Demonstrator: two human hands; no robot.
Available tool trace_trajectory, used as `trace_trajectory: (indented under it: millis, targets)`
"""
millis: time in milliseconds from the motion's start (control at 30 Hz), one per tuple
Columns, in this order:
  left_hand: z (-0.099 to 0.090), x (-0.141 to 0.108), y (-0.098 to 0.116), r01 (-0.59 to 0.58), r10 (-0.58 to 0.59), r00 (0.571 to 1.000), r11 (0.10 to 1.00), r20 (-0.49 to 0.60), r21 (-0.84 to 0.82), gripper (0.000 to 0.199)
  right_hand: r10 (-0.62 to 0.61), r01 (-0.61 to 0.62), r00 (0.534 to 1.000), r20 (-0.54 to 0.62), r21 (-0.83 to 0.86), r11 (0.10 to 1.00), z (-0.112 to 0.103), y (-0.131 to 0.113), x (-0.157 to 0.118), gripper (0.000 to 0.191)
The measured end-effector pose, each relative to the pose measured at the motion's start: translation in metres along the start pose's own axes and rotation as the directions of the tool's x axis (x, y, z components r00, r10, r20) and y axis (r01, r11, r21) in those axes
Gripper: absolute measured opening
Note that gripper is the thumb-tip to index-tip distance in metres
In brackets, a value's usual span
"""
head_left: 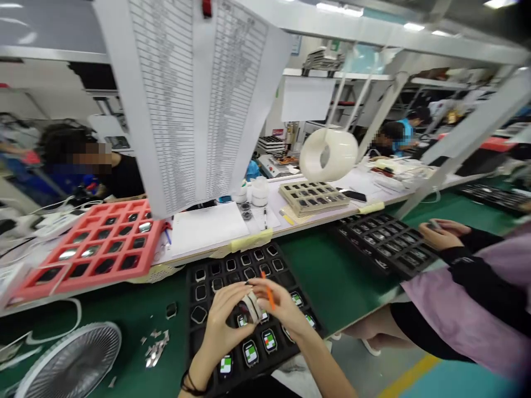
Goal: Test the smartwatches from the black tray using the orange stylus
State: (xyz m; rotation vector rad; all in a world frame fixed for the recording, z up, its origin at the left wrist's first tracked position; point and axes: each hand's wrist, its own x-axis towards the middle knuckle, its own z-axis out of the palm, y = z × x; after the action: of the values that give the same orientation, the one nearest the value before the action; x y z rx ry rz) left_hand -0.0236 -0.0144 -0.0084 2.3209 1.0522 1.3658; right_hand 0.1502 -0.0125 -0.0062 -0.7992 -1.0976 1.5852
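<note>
Together, the left hand (pixel 226 326) and right hand (pixel 282 307) clamp one small pale curved part (pixel 251 307) and one orange stick (pixel 269 290) above a black tray (pixel 191 293) on the green counter (pixel 332 276), five lit watch screens (pixel 250 352) showing.

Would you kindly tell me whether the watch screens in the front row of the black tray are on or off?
They are on: the watches in the black tray show bright green, white and red displays.

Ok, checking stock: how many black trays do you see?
3 black trays: one under the person's hands, one beside a co-worker's hand, one at far right. More may be hidden.
</note>
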Motion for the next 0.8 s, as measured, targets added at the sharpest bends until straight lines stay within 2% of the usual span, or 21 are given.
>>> trace_trajectory:
  millis: [100, 200, 300, 567, 800]
  targets:
    - [-0.004, -0.003, 0.002, 0.079, -0.080, 0.997, 0.995, -0.009, -0.067, 0.050, -0.199, 0.198, 0.964, -0.177, -0.019, 0.980, 0.000, -0.006, -0.007, 0.034]
    - [-0.005, -0.006, 0.003, 0.107, -0.110, 0.994, 0.985, -0.013, -0.137, 0.052, -0.311, 0.318, 0.936, -0.162, 0.012, 0.948, 0.000, -0.009, -0.019, 0.042]
    - [-0.004, -0.007, 0.003, 0.103, -0.108, 0.994, 0.980, -0.021, -0.168, 0.054, -0.398, 0.391, 0.905, -0.149, -0.074, 0.917, 0.002, -0.010, -0.028, 0.046]
    - [-0.003, -0.005, 0.006, 0.074, -0.081, 0.996, 0.981, -0.032, -0.181, 0.056, -0.552, 0.506, 0.818, -0.162, -0.253, 0.825, 0.004, -0.010, -0.027, 0.044]
    - [-0.002, -0.008, 0.004, 0.092, -0.096, 0.995, 0.980, -0.015, -0.179, 0.057, -0.579, 0.511, 0.806, -0.125, -0.348, 0.786, 0.003, -0.010, -0.029, 0.044]
